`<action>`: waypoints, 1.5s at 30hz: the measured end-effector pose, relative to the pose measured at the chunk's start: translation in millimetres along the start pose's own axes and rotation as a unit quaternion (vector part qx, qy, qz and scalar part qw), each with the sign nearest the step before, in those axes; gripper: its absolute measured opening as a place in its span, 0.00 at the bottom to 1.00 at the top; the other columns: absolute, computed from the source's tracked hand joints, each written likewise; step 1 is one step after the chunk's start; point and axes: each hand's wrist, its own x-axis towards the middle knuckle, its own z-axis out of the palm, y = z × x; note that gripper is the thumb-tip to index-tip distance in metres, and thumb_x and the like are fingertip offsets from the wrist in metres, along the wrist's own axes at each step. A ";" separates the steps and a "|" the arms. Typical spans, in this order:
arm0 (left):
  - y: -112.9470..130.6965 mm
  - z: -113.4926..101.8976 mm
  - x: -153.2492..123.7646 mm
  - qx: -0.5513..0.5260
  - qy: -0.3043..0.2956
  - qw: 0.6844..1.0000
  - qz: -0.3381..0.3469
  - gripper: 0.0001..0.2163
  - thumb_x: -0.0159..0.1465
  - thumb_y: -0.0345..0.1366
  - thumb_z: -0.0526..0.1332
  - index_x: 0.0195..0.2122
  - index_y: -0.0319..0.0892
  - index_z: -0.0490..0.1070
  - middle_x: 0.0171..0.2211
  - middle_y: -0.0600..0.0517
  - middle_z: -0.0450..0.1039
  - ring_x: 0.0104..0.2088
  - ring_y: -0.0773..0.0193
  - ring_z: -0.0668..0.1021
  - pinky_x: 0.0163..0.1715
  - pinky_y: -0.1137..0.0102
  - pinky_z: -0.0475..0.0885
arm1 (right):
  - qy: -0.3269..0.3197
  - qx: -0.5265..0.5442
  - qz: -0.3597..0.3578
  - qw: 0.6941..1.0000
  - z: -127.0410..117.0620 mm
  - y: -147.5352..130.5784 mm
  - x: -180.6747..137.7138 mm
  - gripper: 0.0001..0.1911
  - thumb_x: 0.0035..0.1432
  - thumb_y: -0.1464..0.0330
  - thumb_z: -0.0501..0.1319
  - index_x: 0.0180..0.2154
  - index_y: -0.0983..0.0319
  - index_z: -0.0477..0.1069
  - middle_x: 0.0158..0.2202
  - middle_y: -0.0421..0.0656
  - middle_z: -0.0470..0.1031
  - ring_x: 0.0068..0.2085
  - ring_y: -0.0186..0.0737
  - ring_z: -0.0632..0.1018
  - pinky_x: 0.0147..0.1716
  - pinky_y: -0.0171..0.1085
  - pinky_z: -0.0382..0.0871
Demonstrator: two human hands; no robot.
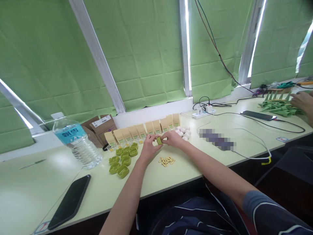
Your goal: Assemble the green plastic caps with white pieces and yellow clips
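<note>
My left hand [148, 148] and my right hand [174, 138] meet over the pale table, both pinching a small green case [159, 140] between their fingertips. Just below them lies a little heap of yellow rings [166, 161]. Several open green cases [123, 158] are scattered to the left of my left hand. Behind my hands stands a row of tan packets [143, 130], and a cluster of small white pieces [184, 132] sits beside my right hand.
A water bottle [75, 140] stands at left, a black phone [70, 200] near the table's front edge. Brown boxes [100, 128], a power strip [203, 113] with cables, another phone [258, 115]. At far right another person's hand [303, 101] rests by green cone-shaped parts [278, 107].
</note>
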 end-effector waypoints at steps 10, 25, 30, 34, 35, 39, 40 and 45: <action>2.4 -1.6 0.1 -0.017 -0.012 1.000 -0.002 0.19 0.54 0.32 0.69 0.47 0.48 0.74 0.42 0.50 0.68 0.42 0.61 0.74 0.45 0.63 0.72 | -0.005 0.011 0.002 1.000 0.2 -2.3 -1.1 0.06 0.58 0.67 0.66 0.36 0.56 0.83 0.29 0.40 0.80 0.28 0.33 0.75 0.30 0.31 0.57; -0.8 -0.8 -0.8 -0.046 -0.014 0.999 0.008 0.17 0.54 0.31 0.69 0.46 0.46 0.74 0.42 0.50 0.70 0.39 0.63 0.76 0.43 0.64 0.74 | -0.003 0.031 -0.008 0.999 0.5 -7.2 -3.1 0.06 0.56 0.72 0.67 0.33 0.58 0.83 0.30 0.40 0.81 0.30 0.33 0.75 0.31 0.30 0.58; -1.9 0.2 -0.5 -0.041 -0.012 0.999 0.010 0.18 0.53 0.31 0.69 0.46 0.47 0.75 0.42 0.50 0.70 0.39 0.63 0.76 0.43 0.65 0.74 | -0.008 0.052 0.019 0.998 -0.4 -12.7 -3.7 0.05 0.55 0.72 0.67 0.31 0.60 0.83 0.23 0.39 0.78 0.24 0.31 0.72 0.28 0.30 0.58; -1.3 0.0 -0.2 -0.038 -0.010 0.999 0.009 0.17 0.53 0.31 0.70 0.45 0.47 0.75 0.42 0.50 0.70 0.39 0.63 0.75 0.42 0.65 0.74 | -0.008 0.068 0.044 0.997 2.8 -11.2 -3.1 0.05 0.55 0.72 0.67 0.31 0.60 0.83 0.19 0.37 0.74 0.21 0.30 0.71 0.27 0.30 0.60; -0.8 -0.3 -0.1 -0.037 -0.010 0.999 0.009 0.17 0.53 0.31 0.70 0.45 0.47 0.75 0.42 0.50 0.70 0.39 0.63 0.75 0.42 0.65 0.74 | -0.007 0.074 0.049 0.996 3.8 -10.4 -2.8 0.05 0.55 0.72 0.67 0.32 0.60 0.83 0.18 0.37 0.74 0.21 0.31 0.71 0.27 0.30 0.61; 0.6 -0.9 0.1 -0.035 -0.011 0.999 0.003 0.16 0.54 0.32 0.69 0.45 0.47 0.74 0.41 0.50 0.70 0.39 0.63 0.75 0.39 0.66 0.73 | -0.010 0.094 0.061 0.994 5.2 -7.4 -2.4 0.07 0.56 0.69 0.66 0.36 0.59 0.83 0.21 0.38 0.77 0.20 0.31 0.73 0.27 0.30 0.63; 0.5 -0.8 0.0 -0.035 -0.011 0.999 0.001 0.16 0.54 0.32 0.69 0.45 0.47 0.74 0.41 0.50 0.70 0.39 0.63 0.75 0.39 0.66 0.73 | -0.014 0.099 0.064 0.993 4.7 -6.9 -2.5 0.08 0.56 0.68 0.66 0.37 0.59 0.83 0.22 0.38 0.78 0.19 0.31 0.73 0.28 0.30 0.64; -1.5 0.4 -0.4 -0.032 -0.007 0.999 -0.008 0.17 0.54 0.32 0.69 0.46 0.46 0.74 0.42 0.50 0.70 0.39 0.62 0.75 0.39 0.66 0.74 | -0.020 0.131 0.074 0.988 0.7 -5.4 -3.3 0.09 0.59 0.64 0.65 0.38 0.57 0.83 0.32 0.39 0.83 0.20 0.30 0.75 0.28 0.30 0.67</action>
